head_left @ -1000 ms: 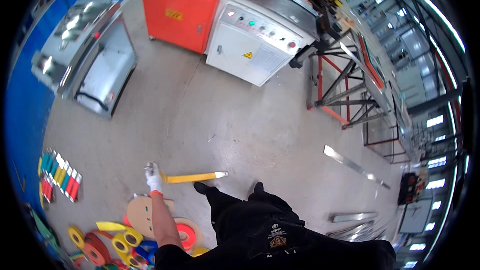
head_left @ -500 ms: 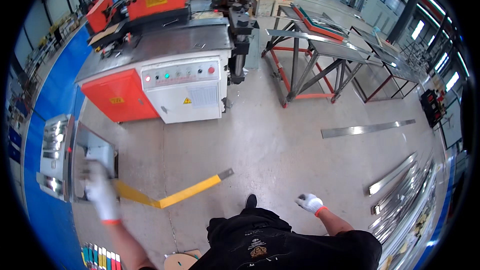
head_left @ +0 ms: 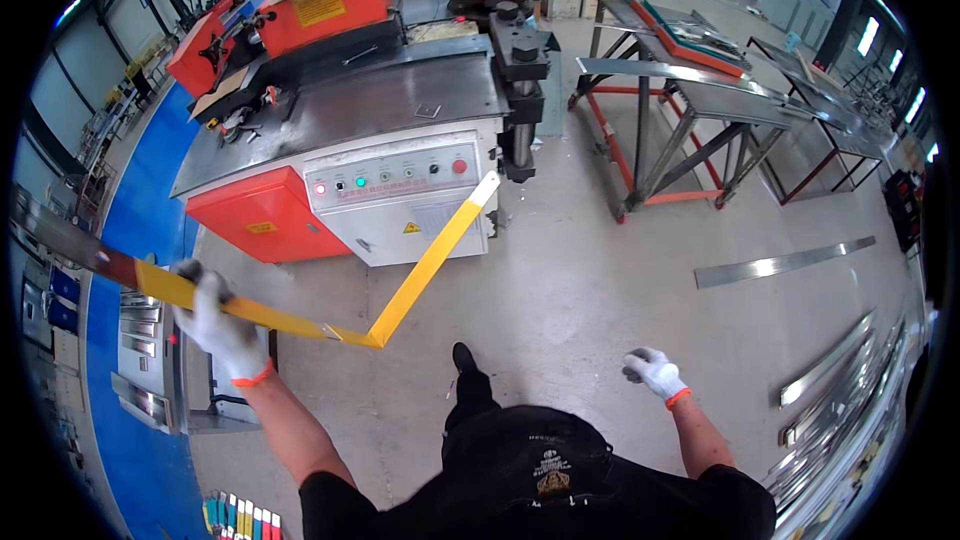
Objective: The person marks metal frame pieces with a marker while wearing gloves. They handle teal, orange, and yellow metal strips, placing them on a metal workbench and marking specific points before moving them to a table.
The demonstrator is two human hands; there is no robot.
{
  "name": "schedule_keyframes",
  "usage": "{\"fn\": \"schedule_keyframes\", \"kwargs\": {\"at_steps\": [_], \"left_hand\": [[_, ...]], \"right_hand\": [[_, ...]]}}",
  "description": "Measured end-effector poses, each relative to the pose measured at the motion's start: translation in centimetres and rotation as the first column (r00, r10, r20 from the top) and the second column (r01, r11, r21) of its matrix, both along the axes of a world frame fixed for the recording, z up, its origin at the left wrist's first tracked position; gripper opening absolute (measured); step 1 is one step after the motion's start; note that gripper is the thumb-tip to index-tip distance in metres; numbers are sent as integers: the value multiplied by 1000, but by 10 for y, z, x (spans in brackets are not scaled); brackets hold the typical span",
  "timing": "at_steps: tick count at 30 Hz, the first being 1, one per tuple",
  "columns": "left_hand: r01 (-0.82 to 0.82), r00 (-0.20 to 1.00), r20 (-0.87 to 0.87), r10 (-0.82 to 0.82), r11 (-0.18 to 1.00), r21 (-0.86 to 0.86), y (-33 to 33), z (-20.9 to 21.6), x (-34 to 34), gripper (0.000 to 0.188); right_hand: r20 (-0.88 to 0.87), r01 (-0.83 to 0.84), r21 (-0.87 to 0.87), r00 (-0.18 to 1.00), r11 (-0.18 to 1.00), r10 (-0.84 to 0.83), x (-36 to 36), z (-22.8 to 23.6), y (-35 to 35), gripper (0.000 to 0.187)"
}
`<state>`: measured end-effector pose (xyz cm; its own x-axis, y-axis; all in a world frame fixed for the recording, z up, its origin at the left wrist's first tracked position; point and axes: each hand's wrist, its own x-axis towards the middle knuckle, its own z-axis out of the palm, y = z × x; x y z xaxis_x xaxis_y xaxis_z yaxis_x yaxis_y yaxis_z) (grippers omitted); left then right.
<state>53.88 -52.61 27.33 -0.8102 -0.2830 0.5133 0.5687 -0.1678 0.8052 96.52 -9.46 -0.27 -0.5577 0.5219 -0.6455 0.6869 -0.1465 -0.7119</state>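
My left hand (head_left: 222, 328), in a white glove with an orange cuff, is closed around a long flat metal strip (head_left: 300, 324) with a yellow covering. The strip has a sharp V bend right of my hand, and its far arm rises to a bare silver end in front of the machine's control panel. To the left of my grip the strip runs on as bare grey metal. My right hand (head_left: 655, 374), gloved the same way, hangs over the floor on the right. Its fingers are loosely curled and hold nothing.
Ahead stands a machine (head_left: 340, 90) with a steel top, red door and white control panel (head_left: 400, 180). Right of it are a metal work table (head_left: 730, 105) on a red wheeled frame, a flat strip (head_left: 785, 262) on the floor and piled metal profiles (head_left: 840, 390). A grey cabinet (head_left: 150, 360) stands left.
My left hand has raised the yellow strip, and its bare metal left end has come into view. The bent end now overlaps the machine's front. The view has shifted, and my right fingers are more curled.
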Motion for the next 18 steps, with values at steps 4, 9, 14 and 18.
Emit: {"fn": "schedule_keyframes", "kwargs": {"at_steps": [4,9,14,18], "left_hand": [[163,986,-60,-157,981,108,-35,57,-78,20],[246,966,-117,-232,960,131,-32,94,-184,20],[325,937,-158,-311,942,76,6,108,-318,21],[375,922,-109,-372,927,7,54,132,-419,16]], "right_hand": [[67,407,-74,913,911,-402,-23,-64,7,39],[248,483,-84,857,872,-451,-49,-113,-3,36],[327,280,0,907,960,-264,-106,-125,4,40],[276,405,-40,883,914,-379,-159,-132,28,41]]}}
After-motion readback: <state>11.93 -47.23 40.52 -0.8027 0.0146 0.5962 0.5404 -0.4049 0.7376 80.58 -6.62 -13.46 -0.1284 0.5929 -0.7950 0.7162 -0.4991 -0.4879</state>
